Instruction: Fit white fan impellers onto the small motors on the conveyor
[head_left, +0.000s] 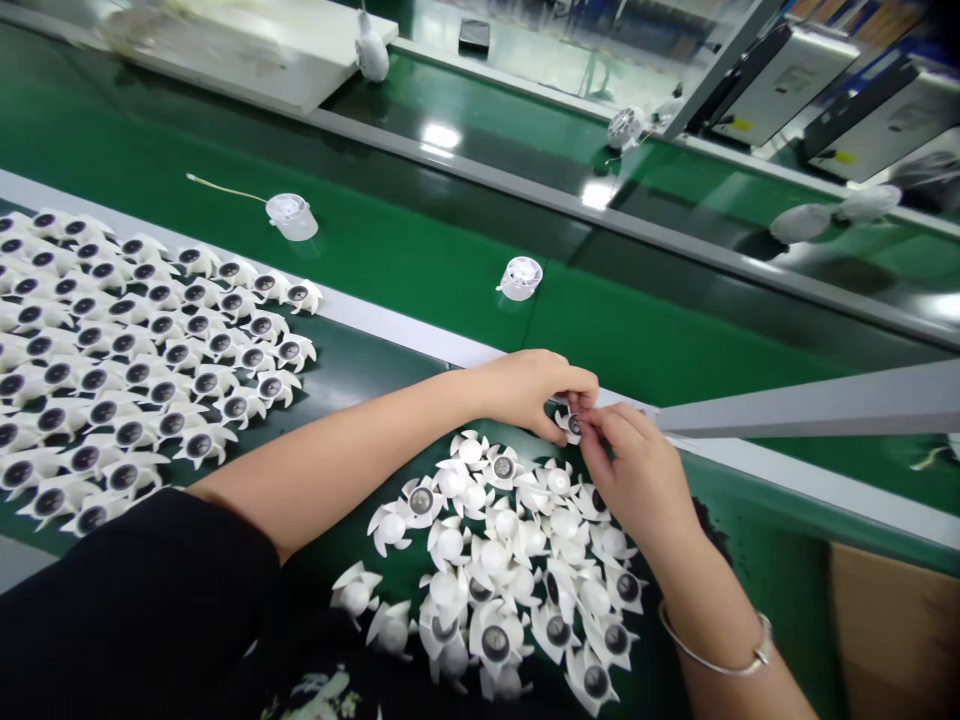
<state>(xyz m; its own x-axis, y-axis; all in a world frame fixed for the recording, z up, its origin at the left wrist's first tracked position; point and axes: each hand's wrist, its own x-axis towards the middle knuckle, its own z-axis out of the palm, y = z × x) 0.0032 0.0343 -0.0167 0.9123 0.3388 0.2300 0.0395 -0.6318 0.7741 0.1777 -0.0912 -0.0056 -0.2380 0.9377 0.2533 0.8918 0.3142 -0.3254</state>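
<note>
My left hand (529, 390) and my right hand (637, 475) meet at the near edge of the green bench, both pinched on one small white fan impeller (570, 424). Its dark hub shows between my fingertips. Just below my hands lies a loose heap of white impellers (502, 560), some hub up, some hub down. To the left, many more impellers (127, 360) are laid out in neat rows with their dark hubs facing up. A silver bangle (712, 660) sits on my right wrist.
A green conveyor belt (420, 250) runs behind the bench, past a grey rail (405, 330). Two white round fan housings (292, 216) (520, 278) lie on the belt, one with a thin wire. Grey machines (787, 80) stand at the back right. A cardboard box (892, 630) is at lower right.
</note>
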